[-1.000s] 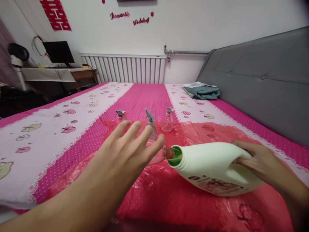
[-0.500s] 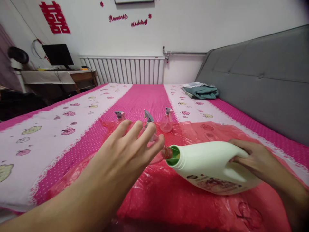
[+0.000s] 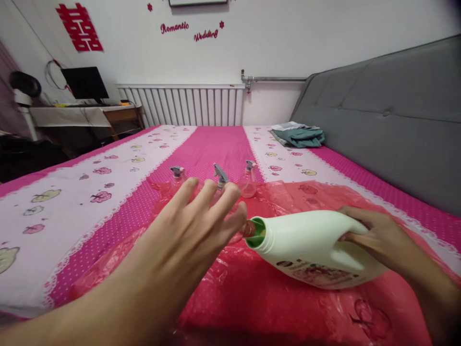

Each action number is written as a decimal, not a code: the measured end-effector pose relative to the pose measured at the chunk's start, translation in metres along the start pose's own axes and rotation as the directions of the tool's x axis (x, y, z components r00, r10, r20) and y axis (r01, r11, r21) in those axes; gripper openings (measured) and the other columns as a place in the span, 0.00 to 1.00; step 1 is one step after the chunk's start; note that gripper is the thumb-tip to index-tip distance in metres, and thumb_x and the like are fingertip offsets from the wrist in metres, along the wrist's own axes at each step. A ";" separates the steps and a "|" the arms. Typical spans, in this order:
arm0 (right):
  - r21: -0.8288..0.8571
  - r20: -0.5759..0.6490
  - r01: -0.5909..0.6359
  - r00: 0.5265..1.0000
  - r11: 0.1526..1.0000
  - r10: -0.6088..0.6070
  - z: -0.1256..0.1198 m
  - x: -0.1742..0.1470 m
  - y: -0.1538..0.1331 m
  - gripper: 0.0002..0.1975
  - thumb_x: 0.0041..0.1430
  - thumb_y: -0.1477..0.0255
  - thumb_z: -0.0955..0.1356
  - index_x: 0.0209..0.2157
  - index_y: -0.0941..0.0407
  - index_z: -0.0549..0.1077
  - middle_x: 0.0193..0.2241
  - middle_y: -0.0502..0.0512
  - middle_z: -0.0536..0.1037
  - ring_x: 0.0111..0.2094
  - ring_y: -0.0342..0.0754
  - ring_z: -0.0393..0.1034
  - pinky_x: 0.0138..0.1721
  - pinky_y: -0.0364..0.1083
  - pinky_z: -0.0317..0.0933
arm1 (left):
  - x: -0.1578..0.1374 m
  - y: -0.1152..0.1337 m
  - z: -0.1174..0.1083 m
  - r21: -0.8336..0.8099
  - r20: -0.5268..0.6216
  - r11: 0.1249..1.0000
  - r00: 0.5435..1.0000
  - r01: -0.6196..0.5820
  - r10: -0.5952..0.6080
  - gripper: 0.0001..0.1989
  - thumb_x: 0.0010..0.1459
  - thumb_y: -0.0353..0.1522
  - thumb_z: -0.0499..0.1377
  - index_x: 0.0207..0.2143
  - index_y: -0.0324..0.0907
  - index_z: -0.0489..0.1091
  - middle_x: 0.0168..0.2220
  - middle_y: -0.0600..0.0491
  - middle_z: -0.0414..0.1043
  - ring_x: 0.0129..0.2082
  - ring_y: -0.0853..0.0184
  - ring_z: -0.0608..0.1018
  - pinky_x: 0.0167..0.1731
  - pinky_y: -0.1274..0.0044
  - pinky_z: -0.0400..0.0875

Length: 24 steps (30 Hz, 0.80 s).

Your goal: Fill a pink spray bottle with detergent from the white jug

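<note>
The white detergent jug (image 3: pixel 309 245) lies tipped nearly flat, long axis across the bed, its green open mouth pointing toward the left hand (image 3: pixel 196 226). The right hand (image 3: pixel 374 235) is closed around the handle at the jug's far end. The left hand's fingers curl about a small clear bottle (image 3: pixel 242 230), largely hidden, whose neck meets the jug's mouth; its contents cannot be judged. Beyond the left fingertips stand three pink spray bottles (image 3: pixel 248 181) on the red plastic sheet (image 3: pixel 273 307).
</note>
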State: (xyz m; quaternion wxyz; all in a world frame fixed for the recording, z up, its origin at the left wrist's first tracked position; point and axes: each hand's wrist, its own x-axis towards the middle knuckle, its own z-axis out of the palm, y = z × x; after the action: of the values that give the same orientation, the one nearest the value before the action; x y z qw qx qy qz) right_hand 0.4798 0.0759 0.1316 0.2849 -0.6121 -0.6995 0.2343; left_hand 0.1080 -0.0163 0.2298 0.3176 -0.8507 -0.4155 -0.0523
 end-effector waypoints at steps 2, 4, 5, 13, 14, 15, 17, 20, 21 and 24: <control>0.000 -0.010 0.002 1.000 1.000 -0.002 0.000 0.000 0.001 0.21 0.41 0.53 0.71 0.33 0.53 0.80 0.31 0.52 0.79 0.35 0.55 0.72 0.36 0.48 0.62 | -0.002 0.001 0.001 0.018 -0.024 0.999 0.999 -0.033 0.034 0.34 0.48 0.36 0.71 0.59 0.52 0.72 0.65 0.47 0.64 0.65 0.42 0.66 0.65 0.48 0.60; -0.004 -0.010 0.014 1.000 1.000 -0.014 0.000 0.000 0.003 0.20 0.42 0.53 0.71 0.33 0.53 0.80 0.30 0.51 0.79 0.34 0.54 0.72 0.35 0.48 0.62 | -0.003 0.003 0.000 0.042 -0.024 0.997 0.998 -0.064 0.065 0.37 0.43 0.39 0.72 0.59 0.51 0.72 0.67 0.47 0.62 0.66 0.40 0.64 0.67 0.47 0.57; -0.006 -0.007 0.025 1.000 1.000 -0.025 0.000 -0.001 0.003 0.20 0.43 0.53 0.71 0.33 0.53 0.80 0.30 0.51 0.79 0.34 0.54 0.72 0.35 0.47 0.61 | -0.002 0.003 -0.001 0.055 -0.010 0.996 0.997 -0.072 0.073 0.38 0.42 0.40 0.73 0.58 0.51 0.72 0.67 0.47 0.62 0.66 0.40 0.64 0.67 0.47 0.57; 0.008 -0.002 0.074 0.997 0.997 -0.074 0.000 -0.002 0.007 0.19 0.46 0.54 0.72 0.35 0.53 0.80 0.31 0.51 0.79 0.35 0.54 0.71 0.35 0.47 0.61 | 0.007 0.005 -0.005 0.191 0.037 0.975 0.994 -0.110 0.105 0.39 0.43 0.36 0.70 0.61 0.47 0.70 0.64 0.44 0.63 0.64 0.41 0.66 0.66 0.48 0.61; 0.008 -0.005 0.078 0.997 0.997 -0.077 0.000 -0.002 0.006 0.19 0.46 0.53 0.73 0.34 0.53 0.80 0.31 0.51 0.79 0.35 0.54 0.71 0.36 0.47 0.61 | 0.007 0.006 -0.004 0.187 0.025 0.975 0.993 -0.117 0.114 0.39 0.42 0.36 0.70 0.60 0.47 0.70 0.64 0.45 0.62 0.65 0.40 0.66 0.67 0.48 0.60; 0.009 -0.006 0.080 0.997 0.997 -0.080 0.000 -0.001 0.006 0.20 0.46 0.53 0.73 0.34 0.53 0.80 0.31 0.51 0.79 0.35 0.54 0.71 0.36 0.47 0.61 | 0.007 0.006 -0.004 0.185 0.014 0.974 0.992 -0.127 0.127 0.40 0.41 0.36 0.70 0.60 0.47 0.70 0.64 0.44 0.62 0.65 0.40 0.65 0.68 0.48 0.59; 0.018 -0.002 0.079 0.997 0.997 -0.079 -0.001 -0.001 0.005 0.20 0.46 0.53 0.73 0.33 0.54 0.79 0.31 0.51 0.79 0.34 0.53 0.71 0.35 0.47 0.60 | 0.007 0.007 -0.003 0.182 0.008 0.973 0.990 -0.140 0.141 0.42 0.39 0.36 0.70 0.61 0.44 0.71 0.64 0.43 0.62 0.65 0.39 0.66 0.69 0.48 0.58; 0.022 0.002 0.087 0.996 0.996 -0.087 0.000 -0.001 0.003 0.18 0.46 0.54 0.72 0.32 0.54 0.78 0.30 0.51 0.79 0.34 0.53 0.71 0.35 0.46 0.60 | 0.007 0.007 -0.003 0.189 -0.009 0.971 0.988 -0.147 0.151 0.43 0.37 0.36 0.70 0.60 0.44 0.71 0.64 0.43 0.61 0.64 0.39 0.65 0.69 0.48 0.57; 0.020 -0.003 0.088 0.996 0.996 -0.088 0.001 -0.001 0.003 0.17 0.46 0.55 0.72 0.32 0.54 0.78 0.30 0.51 0.79 0.34 0.53 0.71 0.35 0.46 0.60 | 0.008 0.008 -0.004 0.203 0.002 0.968 0.988 -0.150 0.153 0.42 0.37 0.36 0.70 0.60 0.45 0.71 0.64 0.43 0.61 0.65 0.39 0.65 0.70 0.48 0.56; 0.025 -0.012 0.086 0.996 0.996 -0.086 0.002 -0.002 0.002 0.17 0.47 0.56 0.71 0.33 0.54 0.79 0.32 0.51 0.80 0.35 0.53 0.71 0.36 0.46 0.60 | 0.011 0.008 -0.005 0.241 0.055 0.955 0.985 -0.173 0.164 0.41 0.39 0.39 0.70 0.59 0.48 0.71 0.63 0.45 0.61 0.66 0.39 0.63 0.70 0.47 0.54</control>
State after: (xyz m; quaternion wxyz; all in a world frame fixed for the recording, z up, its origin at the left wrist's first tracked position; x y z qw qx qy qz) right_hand 0.4803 0.0746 0.1290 0.3062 -0.5791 -0.7206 0.2275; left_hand 0.1221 -0.0154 0.2336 0.4164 -0.8380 -0.3502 0.0411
